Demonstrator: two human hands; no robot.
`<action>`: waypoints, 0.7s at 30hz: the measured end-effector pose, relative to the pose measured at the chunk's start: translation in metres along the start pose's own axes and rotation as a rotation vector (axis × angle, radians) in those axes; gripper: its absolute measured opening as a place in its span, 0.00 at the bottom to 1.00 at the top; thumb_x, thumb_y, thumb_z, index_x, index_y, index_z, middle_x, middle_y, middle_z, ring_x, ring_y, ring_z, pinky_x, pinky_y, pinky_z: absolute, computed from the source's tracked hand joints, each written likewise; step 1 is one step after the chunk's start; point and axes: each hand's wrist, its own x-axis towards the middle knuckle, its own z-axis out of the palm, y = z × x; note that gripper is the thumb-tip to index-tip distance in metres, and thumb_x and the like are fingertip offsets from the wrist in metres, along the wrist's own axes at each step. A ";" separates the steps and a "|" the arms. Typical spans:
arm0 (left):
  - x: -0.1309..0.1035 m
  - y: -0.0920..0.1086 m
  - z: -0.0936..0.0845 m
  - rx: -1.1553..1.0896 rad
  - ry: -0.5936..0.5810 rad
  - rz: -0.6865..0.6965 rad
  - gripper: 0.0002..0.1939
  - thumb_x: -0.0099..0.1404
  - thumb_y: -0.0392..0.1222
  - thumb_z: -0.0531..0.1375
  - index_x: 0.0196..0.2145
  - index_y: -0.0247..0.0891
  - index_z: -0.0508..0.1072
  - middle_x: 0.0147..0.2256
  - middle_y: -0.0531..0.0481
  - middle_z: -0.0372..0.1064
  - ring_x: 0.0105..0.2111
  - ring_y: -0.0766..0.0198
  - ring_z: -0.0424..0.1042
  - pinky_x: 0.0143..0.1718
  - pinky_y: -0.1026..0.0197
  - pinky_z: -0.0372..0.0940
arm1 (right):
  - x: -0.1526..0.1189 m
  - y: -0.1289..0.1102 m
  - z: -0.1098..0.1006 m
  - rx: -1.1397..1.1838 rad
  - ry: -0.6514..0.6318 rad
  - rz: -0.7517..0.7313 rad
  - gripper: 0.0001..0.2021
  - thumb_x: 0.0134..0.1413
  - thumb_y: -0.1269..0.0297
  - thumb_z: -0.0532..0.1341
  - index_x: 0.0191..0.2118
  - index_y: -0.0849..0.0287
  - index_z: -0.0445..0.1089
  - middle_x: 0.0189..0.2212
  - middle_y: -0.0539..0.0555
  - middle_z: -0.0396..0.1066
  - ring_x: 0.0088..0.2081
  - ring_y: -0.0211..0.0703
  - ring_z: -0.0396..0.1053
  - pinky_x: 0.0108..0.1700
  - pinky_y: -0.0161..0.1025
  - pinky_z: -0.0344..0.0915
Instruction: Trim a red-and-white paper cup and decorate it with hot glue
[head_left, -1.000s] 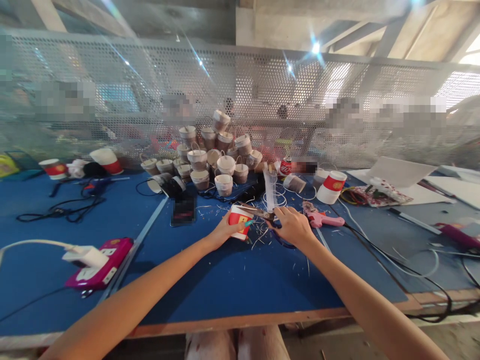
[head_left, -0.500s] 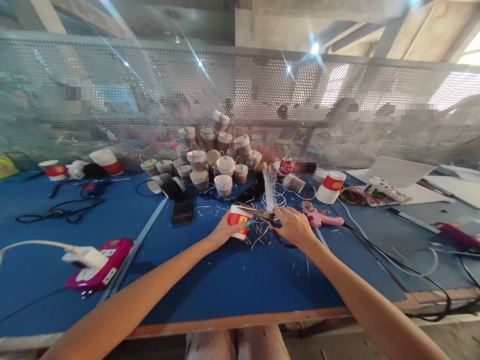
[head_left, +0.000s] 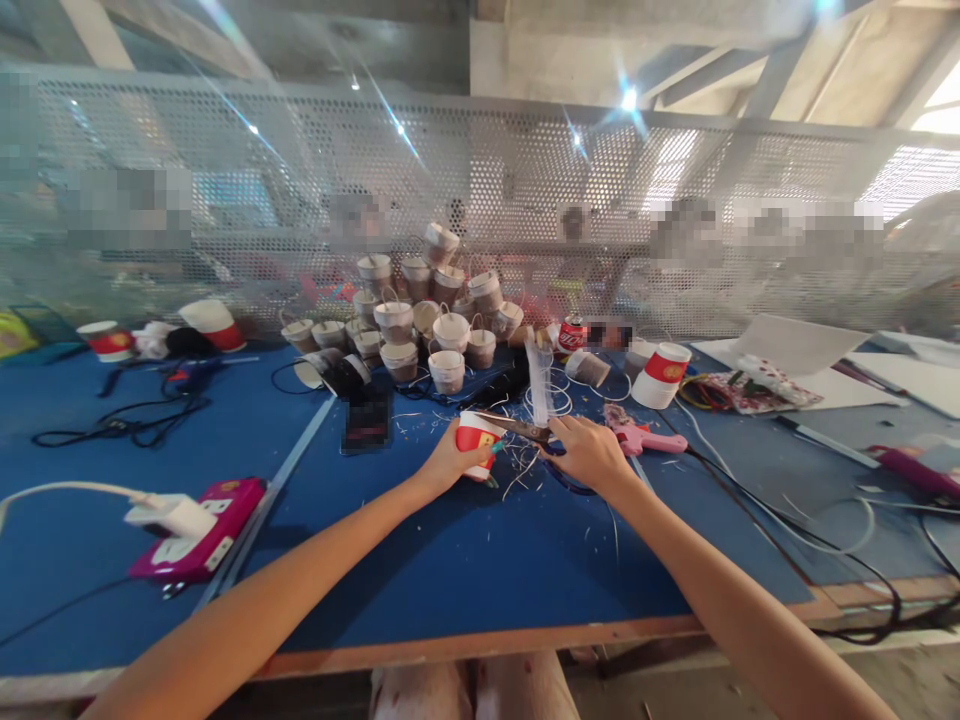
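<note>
A red and white paper cup [head_left: 474,436] is in my left hand [head_left: 448,462], with fingers wrapped round its side. My right hand [head_left: 586,452] grips dark scissors [head_left: 525,429], whose blades reach left to the cup's upper rim. Whether the blades are parted is too small to tell. Thin white scraps lie on the blue table [head_left: 450,590] between and below my hands. Just beyond my right hand stands a translucent white strip bundle [head_left: 538,380]. To the right of that hand lies a pink glue gun [head_left: 652,440].
Several small bucket-like cups [head_left: 451,331] are piled at the back centre. A dark phone [head_left: 366,420] lies left of my hands, and a magenta power strip [head_left: 202,530] is farther left. At right are stacked red and white cups [head_left: 661,375], cables and white sheets [head_left: 802,345].
The cup in my left hand has turned and tilted slightly. My right hand and the scissors have hardly moved.
</note>
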 end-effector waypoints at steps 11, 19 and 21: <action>-0.005 -0.002 0.000 0.295 0.080 0.133 0.28 0.45 0.44 0.68 0.40 0.36 0.60 0.32 0.50 0.68 0.29 0.63 0.68 0.30 0.60 0.66 | -0.002 -0.006 0.005 -0.032 0.045 0.004 0.15 0.59 0.54 0.52 0.40 0.58 0.69 0.35 0.57 0.74 0.37 0.45 0.69 0.31 0.35 0.56; -0.005 -0.001 -0.001 0.359 0.118 0.139 0.27 0.45 0.45 0.68 0.39 0.37 0.61 0.29 0.52 0.67 0.27 0.64 0.67 0.28 0.61 0.65 | -0.002 -0.004 0.006 0.010 0.073 0.002 0.14 0.58 0.54 0.53 0.36 0.58 0.71 0.31 0.56 0.74 0.33 0.44 0.70 0.29 0.35 0.55; -0.005 -0.001 -0.002 0.384 0.131 0.134 0.27 0.45 0.46 0.68 0.39 0.37 0.61 0.29 0.52 0.67 0.26 0.64 0.67 0.28 0.60 0.65 | -0.002 -0.003 0.007 0.015 0.086 -0.009 0.14 0.57 0.55 0.54 0.36 0.59 0.71 0.30 0.56 0.74 0.33 0.43 0.70 0.28 0.35 0.55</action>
